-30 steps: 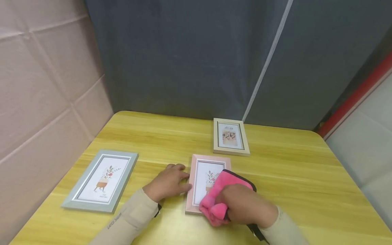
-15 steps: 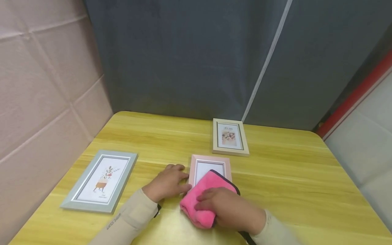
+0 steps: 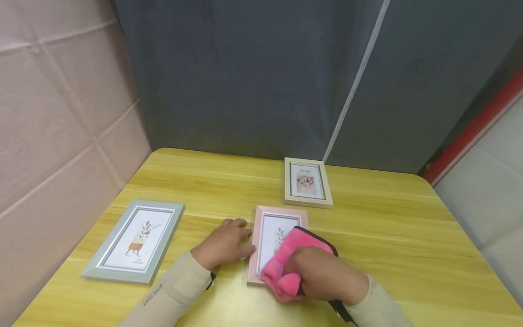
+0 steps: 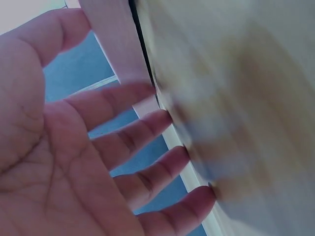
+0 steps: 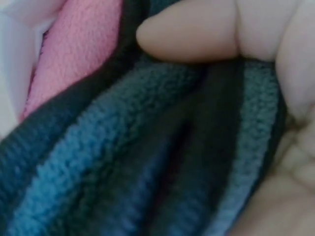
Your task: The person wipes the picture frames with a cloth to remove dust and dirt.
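A pink picture frame (image 3: 282, 210) lies face up near the front of the table, its lower right part covered by a folded pink cloth (image 3: 303, 238) with a dark edge. My right hand (image 3: 327, 275) grips the cloth on the frame. In the right wrist view the thumb lies over the cloth's grey-blue folds (image 5: 93, 130). My left hand (image 3: 222, 244) rests at the frame's left side, the thumb touching its border. Its fingers are extended and loosely spread in the left wrist view, where the thumb meets the pink border (image 4: 118, 46) and the other fingertips reach the tabletop.
A larger grey-blue picture frame (image 3: 136, 240) lies at the left of the wooden table (image 3: 388, 227). Behind the pink one, near the back edge, lies a cream picture frame (image 3: 307, 183). A dark partition (image 3: 237, 81) rises behind the table and a pale wall (image 3: 61, 113) at its left.
My right hand slid the cloth left and toward me across the pink frame, then back to the right, uncovering more of the picture. My left hand and the frames stay in place.
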Available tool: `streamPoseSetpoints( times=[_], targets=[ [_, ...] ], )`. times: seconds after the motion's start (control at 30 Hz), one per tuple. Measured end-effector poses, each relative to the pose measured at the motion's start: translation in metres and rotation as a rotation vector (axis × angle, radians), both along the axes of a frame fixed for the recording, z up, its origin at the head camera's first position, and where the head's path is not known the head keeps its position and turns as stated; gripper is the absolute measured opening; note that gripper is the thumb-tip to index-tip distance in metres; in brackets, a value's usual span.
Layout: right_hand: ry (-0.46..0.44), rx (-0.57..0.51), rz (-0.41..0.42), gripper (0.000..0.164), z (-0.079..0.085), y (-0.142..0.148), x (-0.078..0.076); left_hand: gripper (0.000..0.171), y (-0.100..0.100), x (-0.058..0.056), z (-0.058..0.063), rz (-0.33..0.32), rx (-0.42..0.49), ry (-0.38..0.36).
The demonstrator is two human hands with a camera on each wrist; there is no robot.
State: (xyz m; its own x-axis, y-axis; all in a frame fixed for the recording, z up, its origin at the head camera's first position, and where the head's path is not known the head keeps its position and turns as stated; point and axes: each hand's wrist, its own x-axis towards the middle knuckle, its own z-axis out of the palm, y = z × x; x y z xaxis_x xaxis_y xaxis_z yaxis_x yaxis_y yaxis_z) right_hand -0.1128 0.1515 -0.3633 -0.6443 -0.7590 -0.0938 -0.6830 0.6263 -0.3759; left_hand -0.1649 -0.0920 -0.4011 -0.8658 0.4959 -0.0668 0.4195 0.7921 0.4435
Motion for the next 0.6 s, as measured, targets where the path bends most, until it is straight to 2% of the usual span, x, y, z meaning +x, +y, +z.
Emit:
streamPoseSetpoints(
  times=[0.07, 0.13, 0.23, 0.3, 0.37, 0.5, 0.6],
  targets=[
    [-0.007, -0.034, 0.009, 0.039, 0.001, 0.002, -0.002, 0.061, 0.0, 0.0, -0.001, 0.01, 0.021, -0.007],
    [0.036, -0.066, 0.006, 0.036, 0.004, 0.008, -0.006, 0.068, 0.0, 0.0, -0.002, 0.011, 0.048, -0.019],
    [0.156, -0.096, -0.061, 0.026, 0.012, 0.028, -0.017, 0.069, 0.001, 0.0, -0.003, -0.016, 0.106, -0.042],
    [0.252, -0.088, -0.162, 0.015, 0.017, 0.048, -0.025, 0.065, 0.002, 0.001, -0.003, -0.034, 0.134, -0.056],
    [0.273, -0.085, -0.288, 0.01, 0.02, 0.075, -0.035, 0.061, 0.003, 0.002, -0.002, -0.05, 0.158, -0.057],
    [0.272, -0.064, -0.535, 0.021, 0.014, 0.135, -0.051, 0.064, 0.006, 0.006, -0.001, -0.084, 0.134, -0.033],
    [0.243, 0.01, -0.657, 0.026, 0.0, 0.172, -0.058, 0.076, 0.008, 0.011, 0.001, -0.097, 0.075, -0.061]
  ],
)
